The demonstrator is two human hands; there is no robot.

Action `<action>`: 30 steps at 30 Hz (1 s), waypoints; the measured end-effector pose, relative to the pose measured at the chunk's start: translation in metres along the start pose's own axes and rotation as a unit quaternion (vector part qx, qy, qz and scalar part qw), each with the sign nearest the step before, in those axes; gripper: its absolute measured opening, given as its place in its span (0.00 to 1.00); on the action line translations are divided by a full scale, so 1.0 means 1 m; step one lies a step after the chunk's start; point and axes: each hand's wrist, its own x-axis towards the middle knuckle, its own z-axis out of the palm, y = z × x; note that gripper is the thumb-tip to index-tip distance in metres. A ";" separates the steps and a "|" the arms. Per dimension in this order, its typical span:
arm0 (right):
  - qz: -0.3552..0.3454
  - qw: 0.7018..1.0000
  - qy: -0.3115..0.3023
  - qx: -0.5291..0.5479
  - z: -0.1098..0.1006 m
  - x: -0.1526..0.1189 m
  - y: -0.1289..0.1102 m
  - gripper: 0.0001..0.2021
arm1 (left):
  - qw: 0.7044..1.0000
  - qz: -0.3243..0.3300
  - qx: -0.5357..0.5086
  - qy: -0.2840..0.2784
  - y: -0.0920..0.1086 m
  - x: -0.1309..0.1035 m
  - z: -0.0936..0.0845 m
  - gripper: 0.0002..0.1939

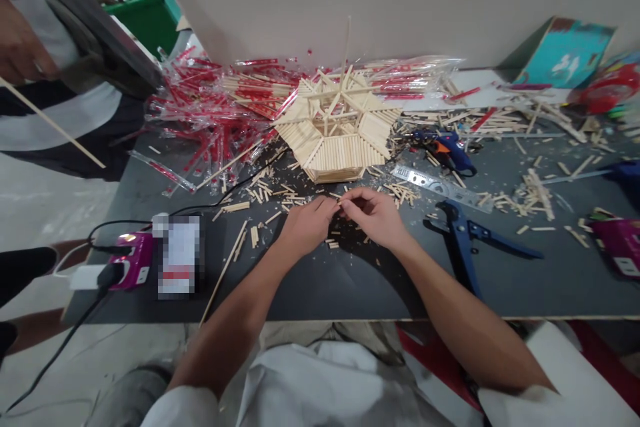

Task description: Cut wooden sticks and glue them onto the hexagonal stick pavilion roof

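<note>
My left hand (311, 221) and my right hand (376, 215) meet over the dark table, fingertips pinched together around something small, perhaps a bit of wooden stick; it is mostly hidden. Just beyond them stands a many-sided structure (345, 150) built of thin wooden sticks, with an open lattice at its top and one long stick rising from it. Short cut stick pieces (263, 190) lie scattered around my hands. To the right of my right hand are a metal ruler (435, 185) and a blue-handled cutter (463, 233).
Red and clear wrappers (210, 113) heap at the back left. A glue gun (450, 152) lies right of the structure. A magenta power strip (134, 260) with cables and a blurred phone-like object (179, 259) sit left. A person's hand (23, 43) holds a stick at the far left.
</note>
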 end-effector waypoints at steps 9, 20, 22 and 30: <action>-0.037 0.994 0.003 -0.102 -0.005 0.000 0.002 0.06 | 0.994 0.053 0.080 0.052 0.001 -0.002 0.007 0.16; -0.129 0.965 0.010 -0.226 -0.005 -0.002 -0.005 0.01 | 0.990 0.079 0.097 0.058 0.003 -0.003 0.011 0.08; -0.129 0.965 0.007 -0.228 -0.005 -0.001 -0.006 0.01 | 0.990 0.082 0.090 0.065 0.004 -0.003 0.010 0.08; -0.124 0.968 -0.012 -0.217 -0.007 -0.003 -0.009 0.01 | 0.991 0.101 0.075 0.038 0.006 -0.002 -0.004 0.10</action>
